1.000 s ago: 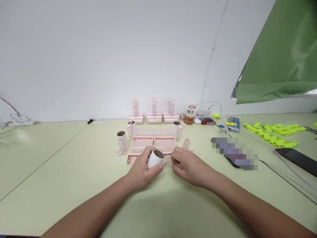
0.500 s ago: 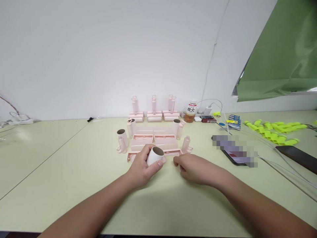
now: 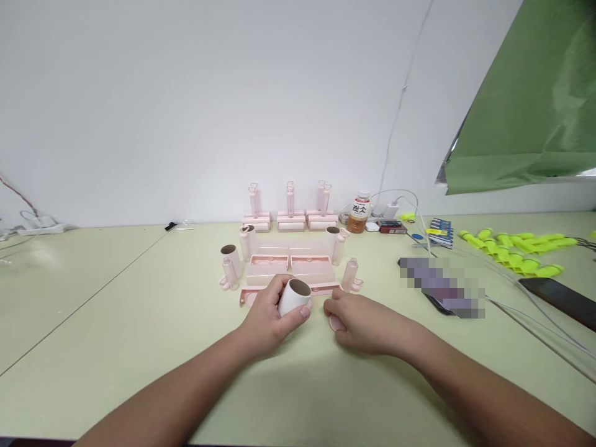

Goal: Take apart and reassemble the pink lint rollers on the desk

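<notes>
My left hand is wrapped round a white sticky roll with a brown cardboard core, its open end tilted up. A round pink part shows just behind the roll, mostly hidden. Close to its right, my right hand pinches a small round pink cap low over the table. Beyond both hands lie open pink cases with clear covers. Small clear pink handles stand on either side, and another white roll stands upright on the left.
Along the wall are pink cases with upright handles, and a labelled bottle. To the right lie a phone, a dark phone, white cables and several neon yellow pieces. A power strip sits far left.
My right hand has turned a little, and the round pink cap in its fingers now shows. The left hand keeps the roll, shifted very slightly right.
</notes>
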`<state>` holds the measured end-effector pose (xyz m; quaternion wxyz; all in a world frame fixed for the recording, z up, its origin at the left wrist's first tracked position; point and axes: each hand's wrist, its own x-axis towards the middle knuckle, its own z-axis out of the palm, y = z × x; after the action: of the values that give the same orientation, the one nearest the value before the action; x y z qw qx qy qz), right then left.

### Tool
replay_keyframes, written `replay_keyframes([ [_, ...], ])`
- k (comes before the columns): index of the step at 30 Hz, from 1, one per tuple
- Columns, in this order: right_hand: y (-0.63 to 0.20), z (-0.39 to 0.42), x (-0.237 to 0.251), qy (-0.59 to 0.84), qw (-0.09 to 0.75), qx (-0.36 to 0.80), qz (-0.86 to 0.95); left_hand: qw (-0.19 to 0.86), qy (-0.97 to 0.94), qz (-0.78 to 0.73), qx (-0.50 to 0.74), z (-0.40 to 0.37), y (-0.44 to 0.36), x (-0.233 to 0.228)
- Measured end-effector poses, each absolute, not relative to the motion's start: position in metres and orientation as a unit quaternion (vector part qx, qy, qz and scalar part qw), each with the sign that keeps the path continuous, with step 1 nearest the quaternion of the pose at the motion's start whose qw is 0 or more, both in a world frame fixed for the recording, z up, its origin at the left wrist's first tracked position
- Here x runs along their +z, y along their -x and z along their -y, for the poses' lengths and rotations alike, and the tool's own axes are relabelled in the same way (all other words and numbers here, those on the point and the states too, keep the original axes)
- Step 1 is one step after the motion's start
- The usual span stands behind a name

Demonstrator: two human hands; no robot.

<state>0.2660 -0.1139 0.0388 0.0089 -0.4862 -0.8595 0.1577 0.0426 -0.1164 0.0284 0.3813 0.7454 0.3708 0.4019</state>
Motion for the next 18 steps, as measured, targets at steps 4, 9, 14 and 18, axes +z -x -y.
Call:
replay_keyframes([
  [4, -0.265, 0.112, 0.037, 0.481, 0.038, 0.177, 0.858, 0.369, -0.754, -0.372, 0.397, 0.116, -0.042, 0.028],
  [9, -0.262, 0.113, 0.035, 0.48, 0.037, 0.183, 0.857, 0.364, -0.76, -0.368, 0.393, 0.116, -0.041, 0.028],
  [14, -0.259, 0.112, 0.046, 0.46, 0.101, 0.188, 0.862, 0.349, -0.773, -0.36, 0.388, 0.116, -0.043, 0.03],
  [18, -0.256, 0.112, 0.05, 0.45, 0.265, 0.179, 0.834, 0.327, -0.781, -0.376, 0.377, 0.117, -0.045, 0.032],
])
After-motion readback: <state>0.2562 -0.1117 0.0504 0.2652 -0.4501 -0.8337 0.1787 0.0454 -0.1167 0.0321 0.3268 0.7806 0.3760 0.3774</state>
